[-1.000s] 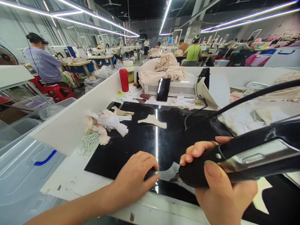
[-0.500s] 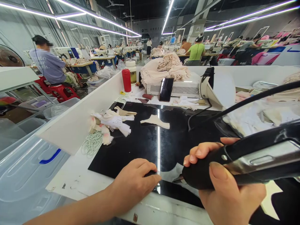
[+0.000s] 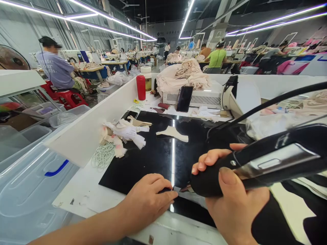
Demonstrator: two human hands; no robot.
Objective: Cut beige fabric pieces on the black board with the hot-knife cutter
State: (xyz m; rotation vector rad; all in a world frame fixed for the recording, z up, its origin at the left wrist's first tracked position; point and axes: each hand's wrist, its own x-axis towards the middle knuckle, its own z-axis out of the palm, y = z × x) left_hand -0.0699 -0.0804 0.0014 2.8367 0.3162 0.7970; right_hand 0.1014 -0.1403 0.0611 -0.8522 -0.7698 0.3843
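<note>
My right hand point(image 3: 230, 190) is wrapped round a black corded power tool point(image 3: 270, 163) with a silver side panel. Its metal tip point(image 3: 186, 189) points left, towards my other hand. My left hand point(image 3: 150, 195) rests low over the near edge of a glossy black board point(image 3: 143, 166), thumb and fingers closed around a small dark thing that I cannot make out. Between the left fingertips and the tool lies a thin translucent strip point(image 3: 192, 196), partly hidden by the tool. A cream fabric piece point(image 3: 172, 133) lies farther back on the board.
White fabric scraps point(image 3: 127, 131) and a tangle of pale green cord point(image 3: 103, 154) lie at left. Behind stand a red cup point(image 3: 140, 87), a phone point(image 3: 184, 98) and piled beige fabric point(image 3: 184, 76). Cream pieces point(image 3: 293, 207) lie at right. Co-workers sit farther off.
My right hand has brought the tool left, so its tip is closer to my left fingertips. Less of the translucent strip shows. The left hand keeps its pose.
</note>
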